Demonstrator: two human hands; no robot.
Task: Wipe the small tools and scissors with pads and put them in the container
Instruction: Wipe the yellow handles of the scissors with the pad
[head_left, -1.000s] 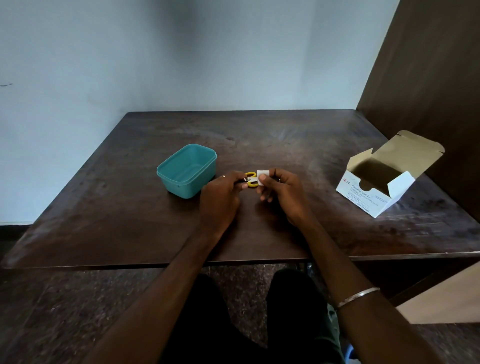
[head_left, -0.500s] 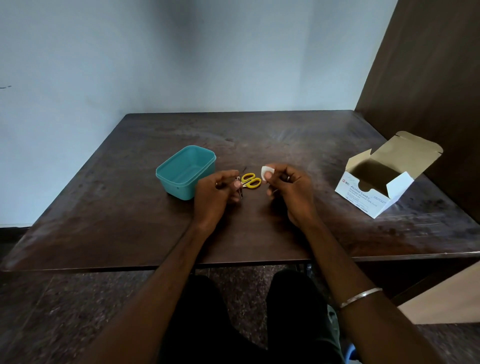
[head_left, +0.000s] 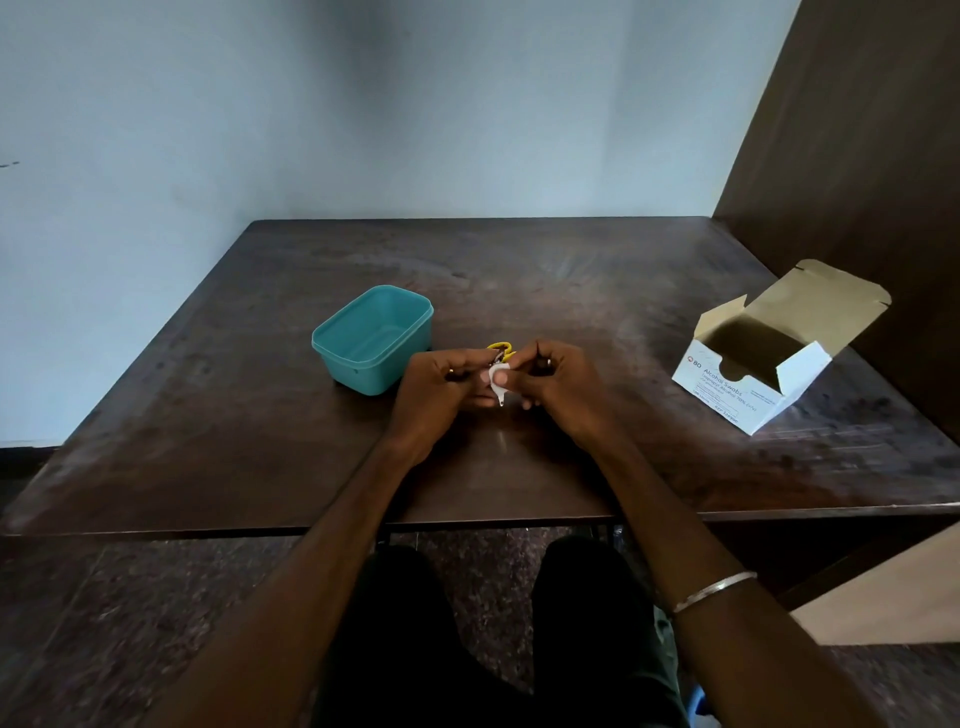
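Head-worn camera looks forward and down over the table (head_left: 260, 415).

The room is dim; soft light falls from above and a bit from the front, so the wall (head_left: 363, 130) looks pale blue-grey; a dark smudge of shadow sits high on it; the counter (head_left: 597, 291) shines faintly at its far side, with no strong glare; the hands (head_left: 498, 384) are dark and a little blurry, so small things between them are hard to see; the counter's edges bend near the picture's sides; the floor (head_left: 130, 623) is murky.
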